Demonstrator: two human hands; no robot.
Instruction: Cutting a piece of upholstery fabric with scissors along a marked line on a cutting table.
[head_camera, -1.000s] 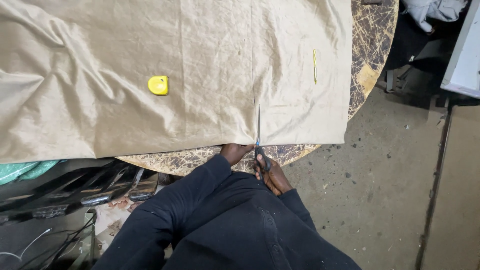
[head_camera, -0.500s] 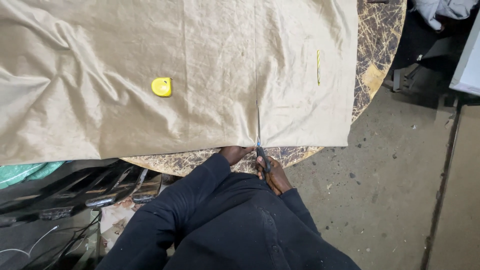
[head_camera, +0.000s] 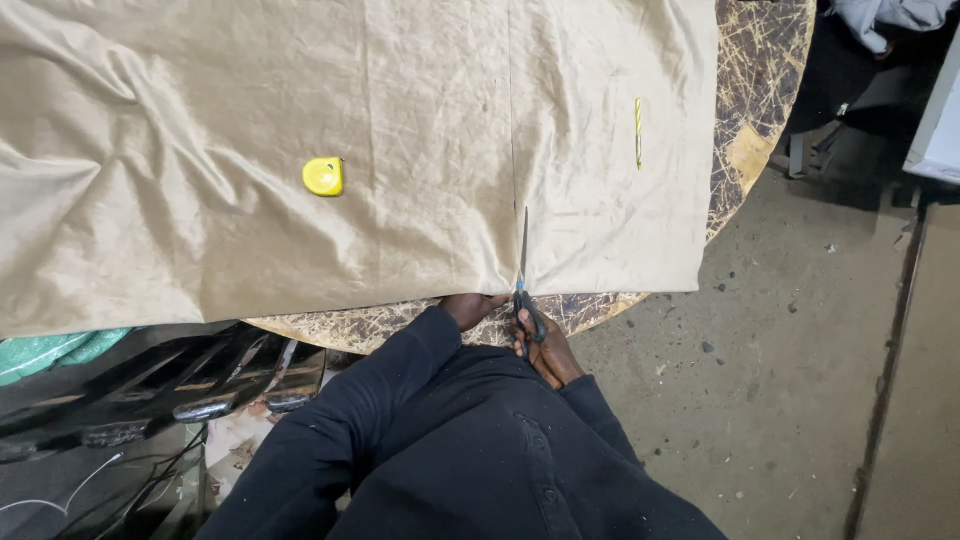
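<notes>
There is one camera, worn on the person's head. It looks almost straight down from high up over the table (head_camera: 760, 90), with the cloth (head_camera: 300, 120) at the top, the person's dark sleeves below, and the floor (head_camera: 780, 380) to the right.

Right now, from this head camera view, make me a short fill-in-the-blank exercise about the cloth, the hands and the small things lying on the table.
1. The right hand holds a pair of ____ whose blades lie on the tan cloth.
2. The left hand rests at the cloth's near ____.
3. The small round tape measure lying on the cloth is ____ in colour.
4. The cloth is spread over a round table with a cracked ____ pattern.

Missing words: scissors; edge; yellow; brown
</notes>
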